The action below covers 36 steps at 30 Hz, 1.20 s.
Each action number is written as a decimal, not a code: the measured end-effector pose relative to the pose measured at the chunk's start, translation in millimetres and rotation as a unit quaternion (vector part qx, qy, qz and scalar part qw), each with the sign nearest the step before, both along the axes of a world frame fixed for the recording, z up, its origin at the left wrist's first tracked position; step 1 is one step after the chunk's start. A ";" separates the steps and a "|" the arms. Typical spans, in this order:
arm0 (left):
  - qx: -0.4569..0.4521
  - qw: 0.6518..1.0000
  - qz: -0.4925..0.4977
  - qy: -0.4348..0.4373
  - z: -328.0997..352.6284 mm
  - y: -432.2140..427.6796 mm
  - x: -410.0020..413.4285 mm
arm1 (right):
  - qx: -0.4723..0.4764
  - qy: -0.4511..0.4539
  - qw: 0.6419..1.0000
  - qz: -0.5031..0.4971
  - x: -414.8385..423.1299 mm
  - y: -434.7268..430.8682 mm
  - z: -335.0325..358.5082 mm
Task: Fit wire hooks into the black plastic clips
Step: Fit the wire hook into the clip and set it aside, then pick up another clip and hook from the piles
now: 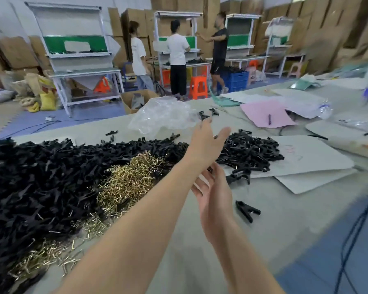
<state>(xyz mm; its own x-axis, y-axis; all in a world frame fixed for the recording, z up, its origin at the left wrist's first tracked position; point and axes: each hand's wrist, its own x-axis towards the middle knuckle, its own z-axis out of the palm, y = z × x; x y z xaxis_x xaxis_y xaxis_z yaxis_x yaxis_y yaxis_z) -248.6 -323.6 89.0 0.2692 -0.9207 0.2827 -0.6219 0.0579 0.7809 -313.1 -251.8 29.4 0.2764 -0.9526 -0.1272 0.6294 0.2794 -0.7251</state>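
Across the table's left half: heap of black plastic clips (51, 177), loose and tangled, running from the left edge to mid-table.
Wire hooks (128, 181): brass-coloured mound lying against the near side of the clip heap, touching it.
Hook scatter (40, 259): thinner spread of the same hooks at the near left, at the heap's near edge.
Second clip pile (249, 153): right of centre, partly on a white sheet (319, 158); short metal ends show among several of its clips.
Single clip (247, 210): lies alone on the cloth, just right of the right hand; a pale wire end shows at its mouth.
Left hand (206, 143): raised between the 2 clip piles, back toward the camera, fingers straight and spread, thumb out to the right; it grips nothing.
Right hand (212, 194): lower and nearer, palm turned leftward, fingers straight; their tips are partly hidden behind the left forearm, and nothing shows in the palm.
Table (179, 247): covered in pale grey-green cloth.
Clear plastic bag (164, 115): crumpled, beyond the clip heap at the far edge.
Pink sheet (261, 111): far right of centre, with a dark pen (269, 119) lying on it.
Cable (353, 240): dark, hanging past the table's right edge over blue floor.
Background: 3 people (177, 54) standing at white shelving benches; orange stool (198, 87) and blue crate (236, 80) beside them; cardboard stacked behind.
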 end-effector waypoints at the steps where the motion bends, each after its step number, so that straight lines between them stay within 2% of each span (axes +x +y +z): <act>1: -0.010 1.000 0.002 -0.010 -8.7 14.4 4.9 | -0.018 0.011 1.000 0.002 1.2 3.3 -0.4; 4: -0.022 0.997 0.052 -0.053 -39.0 74.6 41.4 | -0.043 0.056 0.997 0.026 17.9 22.9 -5.2; 7: -0.028 0.979 0.144 -0.143 -69.2 156.6 92.4 | -0.068 0.089 0.992 0.063 48.6 55.9 -15.3; 9: -0.015 0.957 0.208 -0.200 -87.5 214.1 120.5 | -0.126 0.122 0.979 0.100 71.7 82.7 -24.8; 11: -0.001 0.926 0.282 -0.250 -103.8 266.3 142.1 | -0.213 0.182 0.951 0.134 95.3 107.8 -34.9; 14: 0.028 0.881 0.366 -0.298 -122.4 323.6 168.1 | -0.367 0.277 0.874 0.156 127.4 137.7 -46.4; 17: 0.080 0.852 0.420 -0.303 -133.5 345.8 186.7 | -0.514 0.400 0.746 0.141 153.2 152.1 -59.8; 19: 0.111 0.844 0.440 -0.285 -133.4 343.6 195.4 | -0.568 0.461 0.669 0.133 164.0 153.4 -64.3; 21: 0.115 0.847 0.445 -0.266 -130.4 334.6 204.1 | -0.587 0.481 0.635 0.142 172.7 150.0 -66.0; 23: 0.107 0.854 0.434 -0.267 -128.3 326.2 213.8 | -0.592 0.482 0.630 0.144 180.2 143.9 -66.4; 25: 0.095 0.857 0.424 -0.278 -127.4 321.8 222.9 | -0.587 0.473 0.642 0.143 185.1 138.4 -65.8; 30: 0.053 0.878 0.396 -0.264 -129.2 326.3 229.4 | -0.554 0.424 0.705 0.127 185.6 131.8 -67.4; 36: -0.016 0.910 0.394 -0.128 -121.7 325.9 226.8 | -0.505 0.365 0.767 0.151 184.6 125.4 -68.4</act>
